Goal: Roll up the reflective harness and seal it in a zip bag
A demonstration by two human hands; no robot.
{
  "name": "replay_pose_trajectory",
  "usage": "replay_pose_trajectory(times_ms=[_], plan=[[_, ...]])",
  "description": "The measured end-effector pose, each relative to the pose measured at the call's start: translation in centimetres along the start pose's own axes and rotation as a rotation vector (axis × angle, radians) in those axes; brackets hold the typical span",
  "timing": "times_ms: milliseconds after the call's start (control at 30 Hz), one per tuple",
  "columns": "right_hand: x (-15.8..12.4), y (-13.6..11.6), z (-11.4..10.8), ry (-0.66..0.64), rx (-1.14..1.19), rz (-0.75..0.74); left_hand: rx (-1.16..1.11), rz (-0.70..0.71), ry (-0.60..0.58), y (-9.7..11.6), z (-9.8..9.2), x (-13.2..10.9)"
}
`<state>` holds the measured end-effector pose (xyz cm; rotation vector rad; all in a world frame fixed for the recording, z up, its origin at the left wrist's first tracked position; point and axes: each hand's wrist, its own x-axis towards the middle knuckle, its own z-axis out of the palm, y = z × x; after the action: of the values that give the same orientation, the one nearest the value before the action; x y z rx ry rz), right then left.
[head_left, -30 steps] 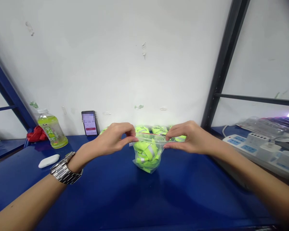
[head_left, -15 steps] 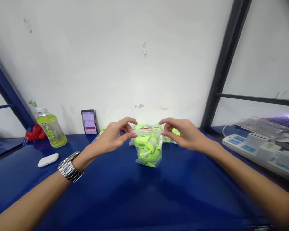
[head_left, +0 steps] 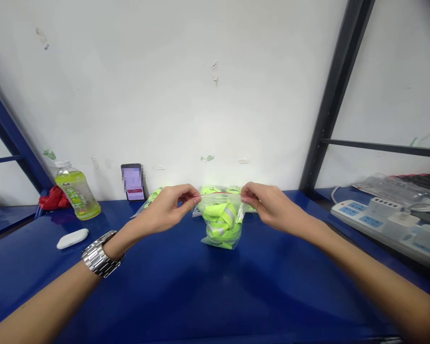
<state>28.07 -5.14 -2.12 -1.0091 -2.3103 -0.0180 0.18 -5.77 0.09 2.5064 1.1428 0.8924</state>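
Observation:
A clear zip bag (head_left: 222, 222) with a red line along its top holds a coiled neon-yellow strap with grey reflective stripes. It is upright over the blue table (head_left: 215, 296). My left hand (head_left: 174, 208) pinches the bag's upper left corner between thumb and fingers. At the upper right corner, my right hand (head_left: 267, 205) pinches the bag in the same way. The top edge is stretched straight between both hands. Behind the hands, more bags with neon-yellow contents (head_left: 154, 195) lie near the wall, partly hidden.
To the left are a green drink bottle (head_left: 77, 191), a red cloth (head_left: 53, 198), a white case (head_left: 72, 238) and a phone (head_left: 134, 182) leaning on the wall. A white power strip (head_left: 380, 222) and clear plastic packaging (head_left: 387, 188) lie at the right.
The fingertips of both hands, apart above the bag's edge before, have closed onto its upper corners. The hands sit slightly lower at the fingertips, and the bag has barely moved.

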Motion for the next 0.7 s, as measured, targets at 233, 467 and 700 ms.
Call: replay_pose_trajectory(times_ms=[233, 467, 700], plan=[[-0.5, -0.3, -0.1, -0.024, 0.060, -0.059, 0.206, 0.122, 0.091, 0.0, 0.2, -0.2], [-0.3, -0.4, 0.4, 0.097, 0.069, 0.029, 0.302, 0.171, 0.132, -0.6, 0.7, -0.5], [0.3, -1.5, -0.6, 0.097, 0.115, -0.016, 0.160, 0.135, 0.001, 0.6, 0.0, 0.0]])
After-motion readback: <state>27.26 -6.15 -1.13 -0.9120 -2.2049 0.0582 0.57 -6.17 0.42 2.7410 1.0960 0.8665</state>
